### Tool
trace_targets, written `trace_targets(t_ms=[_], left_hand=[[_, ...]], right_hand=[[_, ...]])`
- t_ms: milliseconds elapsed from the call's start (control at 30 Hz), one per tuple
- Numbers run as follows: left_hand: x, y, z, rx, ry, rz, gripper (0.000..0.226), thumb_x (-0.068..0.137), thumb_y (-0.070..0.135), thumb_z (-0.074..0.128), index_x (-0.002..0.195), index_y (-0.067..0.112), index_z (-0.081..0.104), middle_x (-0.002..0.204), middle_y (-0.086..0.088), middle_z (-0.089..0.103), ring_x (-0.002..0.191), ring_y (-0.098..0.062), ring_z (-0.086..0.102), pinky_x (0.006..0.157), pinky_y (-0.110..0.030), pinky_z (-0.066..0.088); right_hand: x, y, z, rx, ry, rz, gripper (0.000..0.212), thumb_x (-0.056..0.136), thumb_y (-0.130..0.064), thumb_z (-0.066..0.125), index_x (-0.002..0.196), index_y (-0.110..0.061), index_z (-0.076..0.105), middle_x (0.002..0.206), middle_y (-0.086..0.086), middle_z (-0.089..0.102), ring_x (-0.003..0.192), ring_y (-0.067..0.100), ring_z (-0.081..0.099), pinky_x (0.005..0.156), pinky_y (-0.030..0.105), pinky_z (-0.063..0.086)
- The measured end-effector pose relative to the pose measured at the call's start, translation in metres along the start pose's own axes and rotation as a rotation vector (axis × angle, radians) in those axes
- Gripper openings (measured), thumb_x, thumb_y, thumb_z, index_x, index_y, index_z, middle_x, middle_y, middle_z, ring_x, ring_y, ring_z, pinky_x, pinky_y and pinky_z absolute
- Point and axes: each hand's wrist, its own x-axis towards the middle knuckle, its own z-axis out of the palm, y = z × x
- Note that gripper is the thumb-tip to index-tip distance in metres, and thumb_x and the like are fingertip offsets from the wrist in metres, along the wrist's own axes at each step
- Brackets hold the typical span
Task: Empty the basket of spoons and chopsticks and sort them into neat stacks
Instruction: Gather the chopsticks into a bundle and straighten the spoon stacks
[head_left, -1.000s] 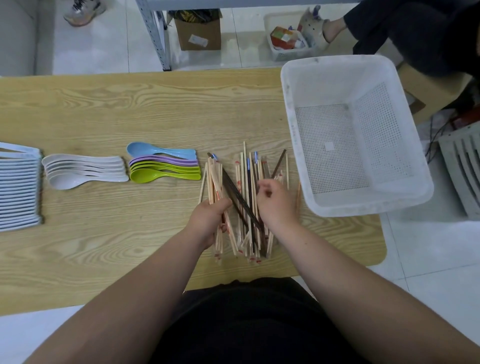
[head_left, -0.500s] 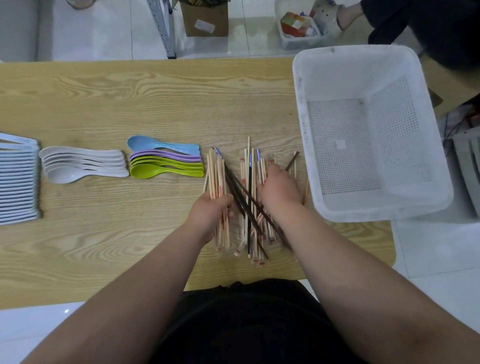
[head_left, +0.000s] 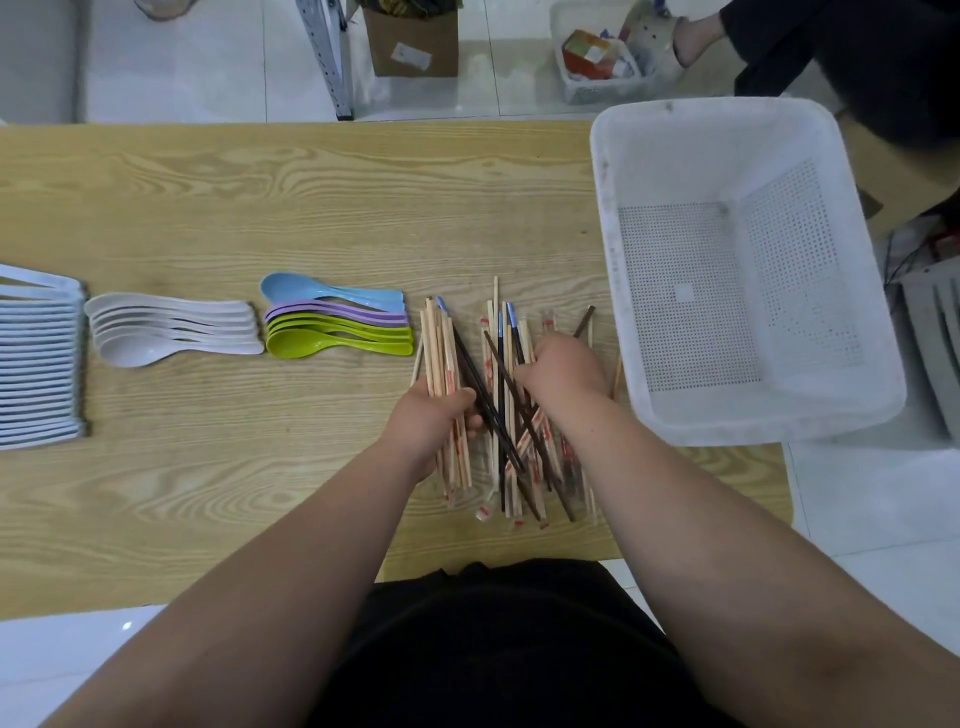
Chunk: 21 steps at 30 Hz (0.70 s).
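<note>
**Hands.** My left hand (head_left: 431, 421) grips a bundle of pale chopsticks (head_left: 439, 345), fingers curled round its middle. My right hand (head_left: 563, 369) lies knuckles-up on the loose pile of chopsticks (head_left: 519, 467). Its fingers are hidden beneath it, so I cannot tell whether it holds anything.

**Position.** The pile lies under and between both hands. Its long axes run away from me, roughly parallel, with dark chopsticks (head_left: 480, 384) crossing at a slant. The right hand is nearer the loose sticks; the left is nearer the bundle they should join. In my judgement the next move draws sticks from the right hand's side leftward into the left's grip.

**Count.**
- At least three dark chopsticks are visible. The pale ones are too overlapped to count.
- Left of my left hand are the coloured spoons (head_left: 337, 327): one blue, about two purple, about three green.
- Further left are the white spoons (head_left: 171, 327), about five, nested.
- Right of my right hand is one basket (head_left: 605, 234), showing only its perforated floor.
</note>
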Motion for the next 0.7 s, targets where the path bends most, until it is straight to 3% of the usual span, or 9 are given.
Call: trace_targets(t_ms=[167,267,400,467,567,700], left_hand=[[-0.004,0.000,-0.004,0.020,-0.008,0.014,0.012,0.094,0.006,0.065,0.097,0.010,0.054,0.076,-0.010,0.060,0.059,-0.020,0.061,0.057,-0.033,0.056],[-0.005,-0.002,-0.007,0.029,-0.002,0.015,0.015,0.093,0.006,0.066,0.097,0.011,0.053,0.078,-0.009,0.059,0.059,-0.019,0.061,0.058,-0.033,0.056],[-0.005,-0.007,-0.011,0.038,-0.014,0.010,0.016,0.092,0.006,0.067,0.099,0.010,0.053,0.079,-0.011,0.060,0.060,-0.019,0.063,0.055,-0.032,0.054],[-0.005,-0.008,-0.013,0.044,-0.024,0.002,0.019,0.091,0.008,0.068,0.102,0.008,0.053,0.082,-0.012,0.061,0.061,-0.020,0.064,0.056,-0.031,0.053],[-0.005,-0.010,-0.014,0.040,-0.033,-0.003,0.019,0.092,0.008,0.068,0.103,0.008,0.053,0.082,-0.012,0.062,0.061,-0.021,0.063,0.058,-0.033,0.054],[-0.006,-0.009,-0.013,0.045,-0.030,0.006,0.016,0.092,0.008,0.067,0.102,0.009,0.055,0.079,-0.011,0.064,0.059,-0.021,0.062,0.060,-0.035,0.055]], right_hand=[[-0.001,-0.003,0.000,-0.055,0.010,-0.026,0.020,0.091,-0.032,0.068,0.101,-0.016,0.061,0.085,0.002,0.061,0.069,0.020,0.055,0.048,0.026,0.031],[0.003,-0.007,0.002,-0.073,-0.027,-0.020,0.016,0.089,-0.026,0.067,0.100,-0.014,0.063,0.088,0.004,0.065,0.069,0.021,0.057,0.050,0.026,0.038],[0.011,-0.008,-0.003,-0.025,-0.046,0.048,0.031,0.090,-0.023,0.069,0.118,-0.012,0.064,0.087,0.005,0.062,0.064,0.018,0.055,0.047,0.026,0.035],[0.015,-0.007,-0.006,-0.039,-0.052,0.069,0.035,0.092,-0.020,0.065,0.125,-0.011,0.063,0.098,0.008,0.066,0.064,0.019,0.055,0.046,0.026,0.036],[0.019,-0.007,-0.004,-0.080,-0.051,0.066,0.042,0.092,-0.014,0.061,0.134,-0.012,0.059,0.114,0.012,0.067,0.075,0.024,0.060,0.048,0.026,0.038],[0.017,-0.009,0.004,-0.122,-0.047,0.051,0.037,0.090,-0.012,0.063,0.127,-0.013,0.063,0.112,0.012,0.069,0.093,0.030,0.066,0.061,0.029,0.045]])
